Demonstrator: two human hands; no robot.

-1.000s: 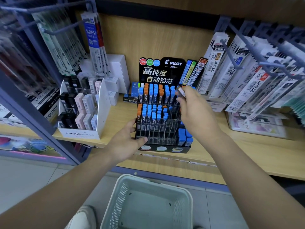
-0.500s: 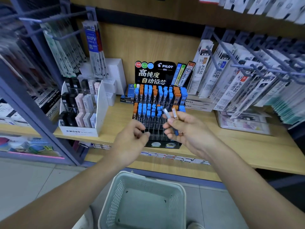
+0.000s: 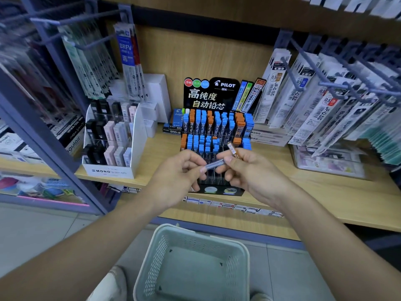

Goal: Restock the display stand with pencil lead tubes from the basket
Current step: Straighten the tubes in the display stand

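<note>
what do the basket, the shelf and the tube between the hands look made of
Basket: likely moulded plastic, matte pale green, judging by its perforated walls and rounded rim. Shelf: wood or wood-look laminate; light grain shows. Tube: probably clear plastic, see-through with dark contents.

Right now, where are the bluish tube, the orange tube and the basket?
bluish tube [image 3: 215,164]: head view, middle of its barrel.
orange tube [image 3: 234,151]: head view, its labelled upper part.
basket [image 3: 153,266]: head view, its left mesh wall.
</note>
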